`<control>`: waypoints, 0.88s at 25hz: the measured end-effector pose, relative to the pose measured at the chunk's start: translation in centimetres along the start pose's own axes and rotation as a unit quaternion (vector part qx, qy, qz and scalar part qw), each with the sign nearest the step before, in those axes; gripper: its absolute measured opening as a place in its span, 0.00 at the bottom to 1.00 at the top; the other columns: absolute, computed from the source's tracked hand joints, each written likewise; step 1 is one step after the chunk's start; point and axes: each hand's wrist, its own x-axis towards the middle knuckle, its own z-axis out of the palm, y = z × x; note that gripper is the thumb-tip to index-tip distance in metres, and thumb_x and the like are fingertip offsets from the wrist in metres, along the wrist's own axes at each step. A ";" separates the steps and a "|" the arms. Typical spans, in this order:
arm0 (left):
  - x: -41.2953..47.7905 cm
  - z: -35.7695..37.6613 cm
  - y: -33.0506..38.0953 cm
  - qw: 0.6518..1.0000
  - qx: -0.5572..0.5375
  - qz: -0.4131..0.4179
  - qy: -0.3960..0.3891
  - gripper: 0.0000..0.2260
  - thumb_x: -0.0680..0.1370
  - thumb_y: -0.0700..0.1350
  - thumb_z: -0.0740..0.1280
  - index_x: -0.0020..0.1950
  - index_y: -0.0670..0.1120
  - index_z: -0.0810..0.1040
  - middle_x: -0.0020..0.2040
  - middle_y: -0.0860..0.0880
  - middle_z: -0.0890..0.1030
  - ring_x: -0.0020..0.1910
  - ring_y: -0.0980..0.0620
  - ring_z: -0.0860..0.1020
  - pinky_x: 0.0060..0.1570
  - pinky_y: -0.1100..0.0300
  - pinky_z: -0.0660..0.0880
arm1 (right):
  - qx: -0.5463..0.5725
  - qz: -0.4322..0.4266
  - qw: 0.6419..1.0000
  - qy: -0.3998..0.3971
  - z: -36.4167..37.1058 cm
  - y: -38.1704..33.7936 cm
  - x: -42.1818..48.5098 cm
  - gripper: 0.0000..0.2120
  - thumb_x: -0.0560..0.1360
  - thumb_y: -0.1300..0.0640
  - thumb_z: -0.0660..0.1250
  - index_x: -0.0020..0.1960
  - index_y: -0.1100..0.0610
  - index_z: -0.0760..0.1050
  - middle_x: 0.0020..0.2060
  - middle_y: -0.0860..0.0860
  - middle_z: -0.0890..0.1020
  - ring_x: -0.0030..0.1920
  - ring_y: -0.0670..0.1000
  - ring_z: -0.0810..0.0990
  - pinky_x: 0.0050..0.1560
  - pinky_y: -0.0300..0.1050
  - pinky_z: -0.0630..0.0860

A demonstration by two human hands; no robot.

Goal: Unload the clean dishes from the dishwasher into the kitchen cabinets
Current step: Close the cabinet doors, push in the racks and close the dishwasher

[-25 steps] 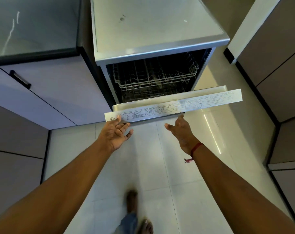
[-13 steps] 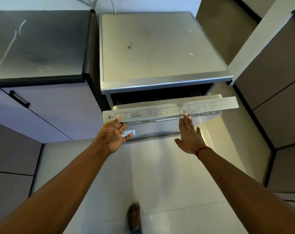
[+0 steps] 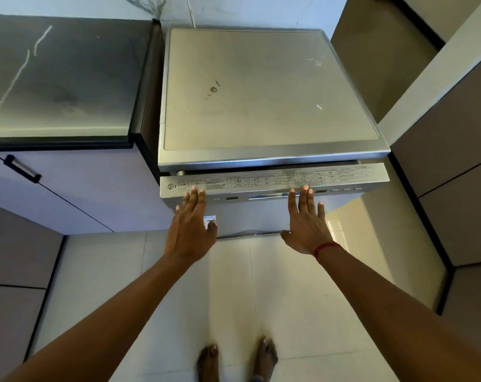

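Two hands lie flat on the dishwasher door: your left hand is toward its left end and your right hand is right of its middle. Each has its fingers straight and slightly fanned, holding nothing, with the fingertips reaching the lower edge of the printed control strip. The door stands almost upright, its front facing you and its long axis running left to right. A thin dark gap shows between its top edge and the lip of the dishwasher, so it seems not quite seated, though the steep angle makes that hard to judge. The dishwasher sits at the far side of the tiled floor, between a dark countertop on the left and tall cabinets on the right. A red thread circles your right wrist, and your bare feet stand near.
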 end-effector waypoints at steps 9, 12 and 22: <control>3.0 3.2 -0.1 0.967 0.189 0.034 -0.167 0.47 0.77 0.53 0.64 0.71 0.46 0.24 0.75 0.46 0.28 0.74 0.44 0.29 0.71 0.37 0.35 | -0.008 -0.043 0.999 -0.015 -0.8 2.6 2.5 0.39 0.80 0.53 0.56 0.76 0.63 0.31 0.76 0.60 0.33 0.76 0.58 0.32 0.74 0.62 0.39; 3.1 3.5 -0.1 0.962 0.225 0.025 -0.154 0.46 0.77 0.54 0.63 0.74 0.46 0.27 0.76 0.45 0.29 0.74 0.44 0.28 0.70 0.38 0.33 | -0.019 -0.064 0.998 0.001 0.0 3.2 2.8 0.39 0.80 0.53 0.56 0.74 0.62 0.29 0.76 0.60 0.34 0.77 0.59 0.34 0.74 0.61 0.40; 7.4 1.8 0.7 0.965 0.235 0.113 0.036 0.32 0.78 0.40 0.67 0.78 0.40 0.55 0.78 0.38 0.52 0.77 0.37 0.52 0.74 0.41 0.49 | -0.054 -0.103 0.961 0.250 -3.1 4.3 6.6 0.43 0.72 0.52 0.72 0.76 0.66 0.53 0.76 0.63 0.58 0.76 0.62 0.55 0.74 0.62 0.54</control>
